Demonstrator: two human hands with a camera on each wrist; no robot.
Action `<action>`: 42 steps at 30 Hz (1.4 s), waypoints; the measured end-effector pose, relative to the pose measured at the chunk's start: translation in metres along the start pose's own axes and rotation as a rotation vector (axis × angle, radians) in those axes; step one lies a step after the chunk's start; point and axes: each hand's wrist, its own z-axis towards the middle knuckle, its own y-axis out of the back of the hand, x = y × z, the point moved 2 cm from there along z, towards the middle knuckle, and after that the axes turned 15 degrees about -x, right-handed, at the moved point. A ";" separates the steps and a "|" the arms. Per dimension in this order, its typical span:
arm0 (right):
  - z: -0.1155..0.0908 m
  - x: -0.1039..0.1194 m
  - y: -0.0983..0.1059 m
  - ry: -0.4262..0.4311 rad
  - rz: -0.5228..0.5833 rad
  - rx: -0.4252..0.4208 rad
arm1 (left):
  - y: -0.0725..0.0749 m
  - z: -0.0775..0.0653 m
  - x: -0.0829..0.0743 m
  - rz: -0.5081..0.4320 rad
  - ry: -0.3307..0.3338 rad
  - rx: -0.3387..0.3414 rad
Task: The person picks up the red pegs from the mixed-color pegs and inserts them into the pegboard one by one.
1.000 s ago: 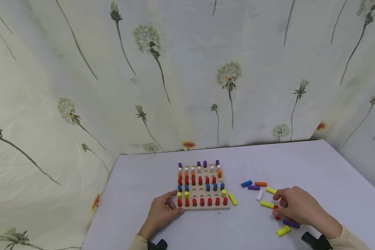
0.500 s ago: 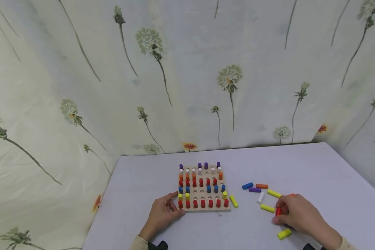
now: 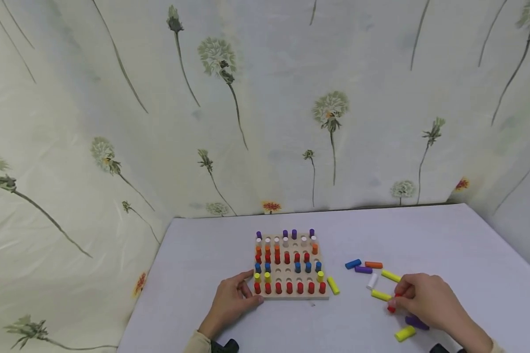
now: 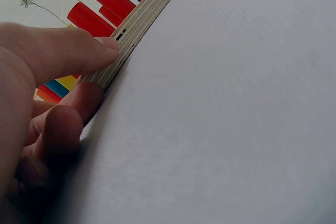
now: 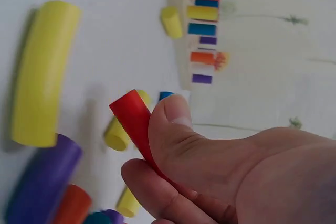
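At the middle of the table a wooden pegboard (image 3: 297, 297) carries rows of upright pegs in purple, white, orange, red, blue and yellow; some holes have no peg. My left hand (image 3: 229, 300) holds the board's front left corner. In the left wrist view its thumb presses the plywood edge (image 4: 140, 25), with the fingers round the side. To the right, among loose pegs, my right hand (image 3: 435, 301) pinches a red peg (image 5: 132, 115) between thumb and fingers. The right wrist view shows that peg tilted, one end sticking out past the thumb.
A yellow peg (image 3: 333, 285) lies just right of the board. Around my right hand lie a purple peg (image 3: 417, 322), yellow pegs (image 3: 405, 334), a white peg (image 3: 372, 281), an orange peg (image 3: 373, 264) and a blue peg (image 3: 353, 264). Flower-patterned cloth (image 3: 265, 122) hangs behind the table.
My right hand has taken hold of a red peg from the loose ones and drawn it up slightly. The left hand stays at the board's corner. The head view has shifted a little.
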 end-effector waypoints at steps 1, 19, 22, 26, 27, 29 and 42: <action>0.002 0.001 0.002 0.003 0.010 -0.002 | 0.000 0.000 0.000 0.004 0.005 0.001; 0.028 0.050 0.010 0.211 0.198 -0.309 | 0.003 0.000 -0.001 0.007 -0.006 0.005; 0.036 0.065 0.009 0.219 0.232 -0.343 | 0.003 0.000 0.000 0.007 0.003 0.007; 0.047 0.083 0.004 0.206 0.276 -0.381 | 0.002 0.000 0.001 0.003 0.011 0.012; 0.050 0.087 0.002 0.204 0.286 -0.394 | 0.002 -0.001 0.001 0.004 0.011 0.013; 0.055 0.093 -0.004 0.203 0.297 -0.412 | 0.001 -0.001 0.001 0.002 0.009 0.013; 0.079 0.109 -0.049 0.178 0.326 -0.286 | 0.002 0.001 -0.002 -0.001 0.008 0.012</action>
